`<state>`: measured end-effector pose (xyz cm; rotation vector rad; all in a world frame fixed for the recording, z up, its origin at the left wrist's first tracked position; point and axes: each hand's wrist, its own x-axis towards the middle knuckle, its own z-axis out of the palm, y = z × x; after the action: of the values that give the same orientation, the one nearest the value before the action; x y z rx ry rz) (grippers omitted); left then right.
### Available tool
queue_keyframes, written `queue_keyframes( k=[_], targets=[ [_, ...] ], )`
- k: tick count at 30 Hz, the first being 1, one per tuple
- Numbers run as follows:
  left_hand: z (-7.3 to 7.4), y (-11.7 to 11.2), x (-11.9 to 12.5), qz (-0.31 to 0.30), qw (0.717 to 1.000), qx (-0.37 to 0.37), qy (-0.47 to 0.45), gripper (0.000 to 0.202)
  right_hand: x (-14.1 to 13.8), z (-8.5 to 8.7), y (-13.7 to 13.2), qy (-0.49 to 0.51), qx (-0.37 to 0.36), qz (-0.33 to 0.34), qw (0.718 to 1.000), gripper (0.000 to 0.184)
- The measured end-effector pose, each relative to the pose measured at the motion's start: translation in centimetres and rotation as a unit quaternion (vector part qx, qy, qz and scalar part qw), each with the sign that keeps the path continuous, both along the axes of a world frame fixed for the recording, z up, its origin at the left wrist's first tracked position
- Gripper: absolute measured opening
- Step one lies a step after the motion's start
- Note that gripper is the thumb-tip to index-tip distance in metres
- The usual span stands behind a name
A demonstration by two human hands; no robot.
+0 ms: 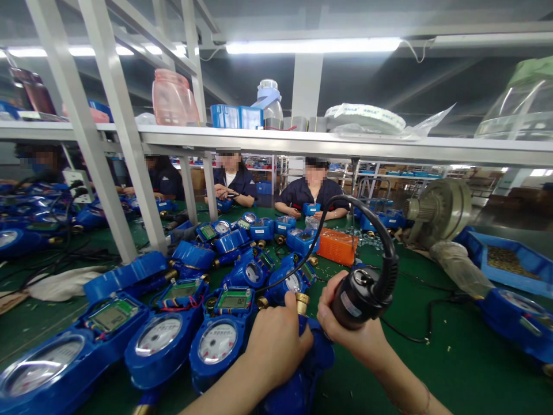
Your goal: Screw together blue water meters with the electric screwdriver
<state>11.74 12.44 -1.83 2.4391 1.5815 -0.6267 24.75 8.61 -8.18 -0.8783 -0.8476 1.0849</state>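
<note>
My left hand (279, 337) is closed around a blue water meter (287, 395), near its brass threaded end (302, 303). My arm and hand cover much of that meter. Wrapped in the fingers of my right hand (345, 328) is a black corded electric screwdriver (362, 297), its cable end tilted up toward me. The screwdriver's tip is hidden behind the hand, so whether it touches the meter cannot be seen. Just left of my hands lies another water meter (217, 340) with a white dial, its green circuit board and small display (233, 299) exposed.
Several more blue meters (158, 337) crowd the left of the green table (415, 374). An orange box (337, 246), a blower (440, 210) and a blue tray of screws (514, 262) stand farther back. Co-workers sit opposite. A shelf (302, 138) crosses above; the screwdriver's cable (322, 227) loops leftward.
</note>
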Motion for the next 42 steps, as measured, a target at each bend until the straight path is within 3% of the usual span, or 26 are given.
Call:
queue_keyframes(
  k=[11, 19, 24, 37, 42],
  targets=[
    [0.3, 0.0, 0.3, 0.003, 1.0, -0.016, 0.013, 0.04, 0.0, 0.3, -0.2, -0.042, 0.022, -0.024, 0.999, 0.018],
    [0.1, -0.1, 0.2, 0.002, 1.0, -0.012, 0.009, 0.038, 1.0, 3.2, 0.3, -0.088, 0.051, -0.028, 0.994, 0.009],
    [0.6, 0.0, 0.2, 0.015, 0.999, -0.028, 0.014, 0.033, 1.4, 4.1, 0.2, -0.114, 0.062, -0.04, 0.991, 0.008],
    [0.6, 0.1, 0.3, 0.005, 1.0, -0.018, 0.009, 0.033, 1.4, 3.7, 0.2, -0.116, 0.076, -0.032, 0.99, 0.013],
    [0.1, 0.1, -0.2, -0.009, 1.0, -0.006, 0.005, 0.032, 2.4, 3.6, -0.3, -0.05, 0.064, 0.024, 0.996, 0.018]
  ],
)
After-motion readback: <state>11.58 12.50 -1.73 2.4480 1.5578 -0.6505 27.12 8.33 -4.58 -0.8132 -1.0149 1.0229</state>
